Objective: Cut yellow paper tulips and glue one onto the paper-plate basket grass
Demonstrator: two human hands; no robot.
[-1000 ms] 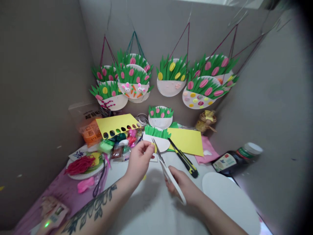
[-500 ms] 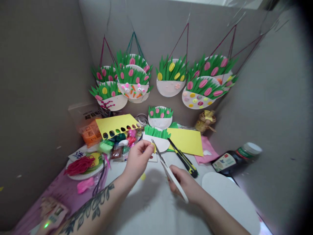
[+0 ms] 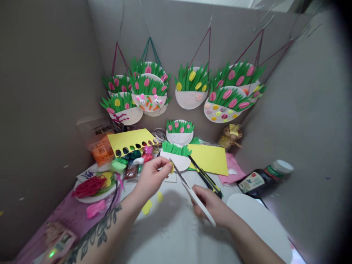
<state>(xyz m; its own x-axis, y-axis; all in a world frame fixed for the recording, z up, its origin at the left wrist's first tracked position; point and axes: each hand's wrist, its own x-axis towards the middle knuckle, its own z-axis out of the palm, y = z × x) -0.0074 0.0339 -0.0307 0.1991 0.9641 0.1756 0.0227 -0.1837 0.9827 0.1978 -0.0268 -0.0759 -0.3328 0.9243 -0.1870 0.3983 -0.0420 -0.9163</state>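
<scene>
Between its thumb and fingertips, my left hand (image 3: 154, 173) pinches a small yellow paper piece (image 3: 172, 168), mostly hidden by the fingers. My right hand (image 3: 209, 206) is closed round the white handles of a pair of scissors (image 3: 198, 201). The blade tips reach up to the yellow piece, beside my left thumb. Below my left wrist, yellow paper cutouts (image 3: 146, 207) lie on the white table (image 3: 170, 234). Just beyond the hands rests a folded paper plate with green paper grass (image 3: 176, 160). A black and yellow utility knife (image 3: 205, 176) lies past my right hand.
Yellow sheets (image 3: 211, 160) lie at the back, one with oval holes (image 3: 129, 139). Decorated plate baskets (image 3: 191, 99) hang along the wall. A dark bottle (image 3: 265, 178) lies at right near a white oval (image 3: 255, 223). Red yarn (image 3: 89, 186) fills a plate at left; a glue gun (image 3: 59, 238) sits closer.
My left hand has shifted slightly left, so more of the yellow cutouts on the table now shows below it. The scissors stay at the yellow piece. The view has moved a little.
</scene>
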